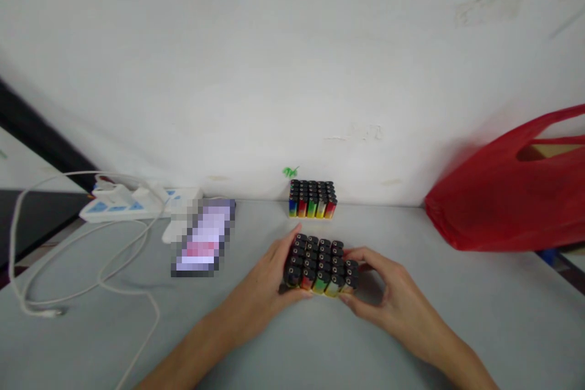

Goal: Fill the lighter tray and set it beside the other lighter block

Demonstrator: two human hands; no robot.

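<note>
A block of upright lighters (324, 261), with black tops and coloured bodies, is between my two hands above the grey table. My left hand (269, 277) grips its left side, the thumb low at the front and the fingers round behind. At the right end, my right hand (388, 292) curls with fingers at the back and thumb near the front lower corner. The right-hand row is shorter than the others, leaving a notch at the back right corner. Behind it, a second block of similar lighters (312, 200) stands by the wall, touched by neither hand.
A phone (205, 237), blurred out, lies on the left of the table (256, 353). Beside it are a white power strip (119, 207) with plugs and a looping white cable (103, 280). A red bag (512, 195) stands at the right against the white wall (292, 73).
</note>
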